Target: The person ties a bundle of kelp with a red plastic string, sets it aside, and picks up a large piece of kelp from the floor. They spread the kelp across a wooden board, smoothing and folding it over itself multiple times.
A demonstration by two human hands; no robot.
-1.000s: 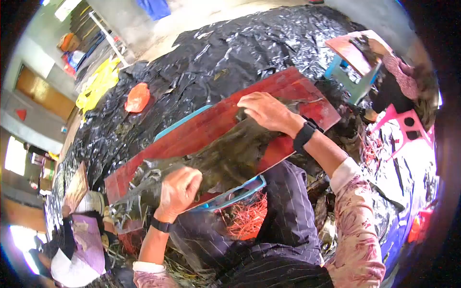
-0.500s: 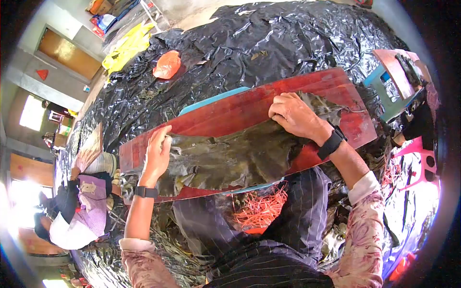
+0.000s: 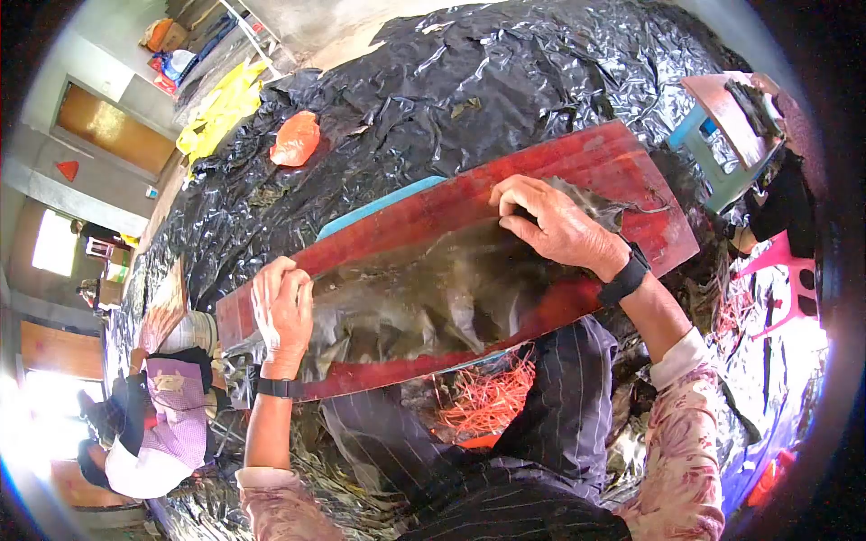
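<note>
A long red board (image 3: 591,160) lies slanted across my lap. Spread along it is a wide, limp, brown-green sheet (image 3: 406,293) that looks like kelp, with wrinkles along its lower edge. My left hand (image 3: 284,311) is closed, its bent fingers gripping the sheet near the board's left end; the fingertips are partly hidden. Toward the right, my right hand (image 3: 550,216) has curled fingers and thumb closed on the sheet's upper edge. A narrow torn tail of the sheet trails past that hand toward the board's right end.
A blue edge (image 3: 379,207) shows beneath the board. Orange-red strips (image 3: 487,401) lie between my knees. Black plastic sheeting (image 3: 379,126) covers the floor, with an orange bag (image 3: 295,140) on it. Another person (image 3: 171,415) sits at left; a pink stool (image 3: 785,279) stands at right.
My left hand has moved down and slightly left. My right hand has shifted a little left and down along the sheet, whose middle now looks smoother. The view has shifted slightly.
</note>
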